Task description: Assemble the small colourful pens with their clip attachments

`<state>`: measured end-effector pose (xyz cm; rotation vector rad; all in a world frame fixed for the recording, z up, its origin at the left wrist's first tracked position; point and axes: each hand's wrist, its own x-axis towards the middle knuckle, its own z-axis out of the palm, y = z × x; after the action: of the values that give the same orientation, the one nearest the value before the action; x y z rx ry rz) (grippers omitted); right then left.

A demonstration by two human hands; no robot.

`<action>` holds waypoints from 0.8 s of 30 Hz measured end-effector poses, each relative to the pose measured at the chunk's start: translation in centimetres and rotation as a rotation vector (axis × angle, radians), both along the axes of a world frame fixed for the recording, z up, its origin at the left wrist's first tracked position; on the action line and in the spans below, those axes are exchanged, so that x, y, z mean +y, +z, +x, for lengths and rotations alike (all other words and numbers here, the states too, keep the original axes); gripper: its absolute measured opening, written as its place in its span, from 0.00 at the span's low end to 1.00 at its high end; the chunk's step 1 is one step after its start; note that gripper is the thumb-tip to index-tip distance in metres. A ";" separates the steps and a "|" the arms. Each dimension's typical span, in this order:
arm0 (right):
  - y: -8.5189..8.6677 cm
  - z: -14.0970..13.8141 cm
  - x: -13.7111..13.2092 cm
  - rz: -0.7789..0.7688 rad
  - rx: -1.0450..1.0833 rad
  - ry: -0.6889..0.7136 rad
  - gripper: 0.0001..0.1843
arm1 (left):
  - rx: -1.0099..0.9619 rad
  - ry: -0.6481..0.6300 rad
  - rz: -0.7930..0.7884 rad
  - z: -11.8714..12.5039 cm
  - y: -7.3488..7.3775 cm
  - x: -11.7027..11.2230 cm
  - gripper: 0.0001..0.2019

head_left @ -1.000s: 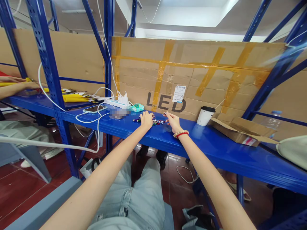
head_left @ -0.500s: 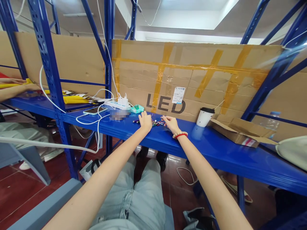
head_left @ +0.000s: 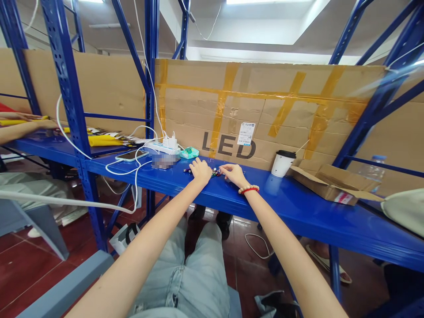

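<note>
A small heap of colourful, shiny little pieces (head_left: 216, 172) lies on the blue shelf top between my hands; they are too small to name. My left hand (head_left: 201, 171) rests over the heap's left side, palm down with fingers stretched out. From under it, to the left, a thin dark purple piece (head_left: 187, 170) sticks out. My right hand (head_left: 233, 174), with a beaded bracelet (head_left: 249, 190) at the wrist, is at the heap's right edge. Its thumb and forefinger are pinched together; whatever is between them is too small to make out.
A lidded paper cup (head_left: 283, 164) and an open cardboard box (head_left: 331, 182) stand to the right. On the left are a phone (head_left: 131, 155), a power strip (head_left: 167, 145) with white cables and a green packet (head_left: 190, 153). Cardboard (head_left: 281, 115) backs the shelf. Another person's hand (head_left: 44, 124) is far left.
My right hand has moved slightly left and down, closer to my left hand and the heap. The left hand has stayed nearly in place, and the view has tipped up a little.
</note>
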<state>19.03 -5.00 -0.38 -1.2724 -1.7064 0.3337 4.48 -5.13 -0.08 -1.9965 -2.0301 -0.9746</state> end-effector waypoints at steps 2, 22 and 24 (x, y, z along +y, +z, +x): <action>0.5 0.6 0.0 0.027 0.141 -0.081 0.14 | 0.010 -0.008 0.030 0.0 0.0 0.1 0.16; 0.4 4.8 0.3 -0.217 -0.746 -0.605 0.22 | 0.005 -0.019 0.001 0.0 0.1 -0.5 0.15; 0.5 5.2 0.4 -0.272 -0.799 -0.593 0.22 | -0.002 -0.040 0.004 0.0 0.2 -0.6 0.15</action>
<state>24.22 -4.60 0.09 -2.2360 -1.8223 -0.3618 4.44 -5.76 0.13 -2.0428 -1.9952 -0.9882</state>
